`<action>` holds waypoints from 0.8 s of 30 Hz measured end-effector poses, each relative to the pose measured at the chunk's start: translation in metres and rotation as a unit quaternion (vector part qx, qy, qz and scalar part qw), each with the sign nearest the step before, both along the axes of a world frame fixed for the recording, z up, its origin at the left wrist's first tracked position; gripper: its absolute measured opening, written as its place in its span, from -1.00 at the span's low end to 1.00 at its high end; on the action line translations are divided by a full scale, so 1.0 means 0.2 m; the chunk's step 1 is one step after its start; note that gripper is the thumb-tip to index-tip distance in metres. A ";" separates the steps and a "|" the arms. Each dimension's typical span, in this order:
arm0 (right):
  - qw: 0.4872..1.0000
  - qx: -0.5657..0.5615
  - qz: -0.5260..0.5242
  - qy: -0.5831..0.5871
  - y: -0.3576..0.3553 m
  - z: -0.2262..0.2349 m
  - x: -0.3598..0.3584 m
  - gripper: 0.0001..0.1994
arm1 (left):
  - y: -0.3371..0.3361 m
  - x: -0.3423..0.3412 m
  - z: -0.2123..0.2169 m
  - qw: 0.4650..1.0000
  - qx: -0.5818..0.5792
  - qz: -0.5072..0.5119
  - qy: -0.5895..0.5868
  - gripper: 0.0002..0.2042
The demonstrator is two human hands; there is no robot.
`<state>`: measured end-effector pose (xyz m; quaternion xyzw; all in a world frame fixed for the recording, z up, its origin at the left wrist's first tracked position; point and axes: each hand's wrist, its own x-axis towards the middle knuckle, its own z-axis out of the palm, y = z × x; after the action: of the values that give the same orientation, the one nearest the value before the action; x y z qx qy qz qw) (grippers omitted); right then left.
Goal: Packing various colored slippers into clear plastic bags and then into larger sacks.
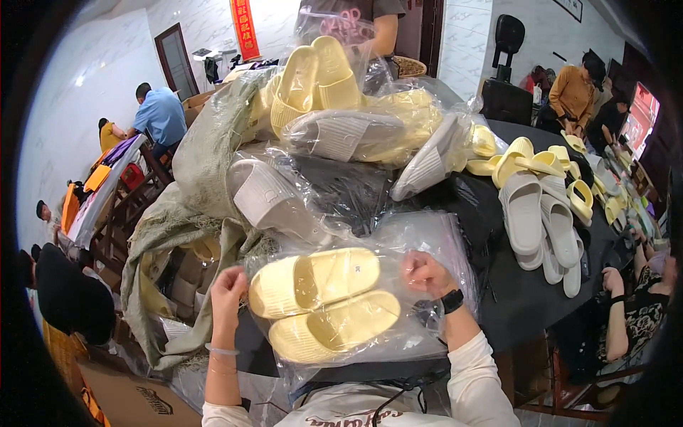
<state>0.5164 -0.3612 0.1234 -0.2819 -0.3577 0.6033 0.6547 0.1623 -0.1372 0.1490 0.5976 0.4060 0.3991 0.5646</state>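
Observation:
In front of me a pair of yellow slide slippers (327, 285) lies side by side inside a clear plastic bag (393, 277). My left hand (228, 290) is closed in a pinch on the bag's left edge, close to the slippers' toe ends. On the other side my right hand (427, 275) has its fingers pinched on the bag's clear film, past the heel ends. Flat clear bags (455, 245) lie beneath and beyond my right hand. Just past the yellow pair is a bagged grey slipper (265, 199).
Bagged yellow slippers (313, 82) and grey ones (341, 135) are heaped at the far side. An opened woven sack (206, 149) stands at left. Loose grey slippers (523, 213) and yellow ones lie on the dark table (512, 313) at right. People work around, one (377, 28) opposite me.

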 end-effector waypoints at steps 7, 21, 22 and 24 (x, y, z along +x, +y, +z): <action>0.968 0.215 0.103 0.083 -0.19 0.14 0.21 -0.74 | 0.09 0.40 0.21 0.984 0.166 -0.021 0.065 -0.83; 0.940 -0.116 -0.221 -0.231 -0.45 0.41 0.21 -0.68 | 0.05 0.60 -0.20 0.892 0.408 0.055 0.187 -0.78; 0.913 -0.177 -0.186 -0.316 -0.47 0.45 0.17 -0.70 | 0.00 0.56 -0.15 0.892 0.406 0.049 0.190 -0.78; 0.875 -0.243 -0.148 -0.393 -0.49 0.48 0.11 -0.71 | -0.11 0.44 -0.04 0.914 0.355 -0.071 0.185 -0.69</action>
<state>0.5391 -0.4591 0.2197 -0.6955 -0.3816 0.4072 0.4526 0.2495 -0.1598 0.1414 0.8489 0.2912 0.3581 0.2575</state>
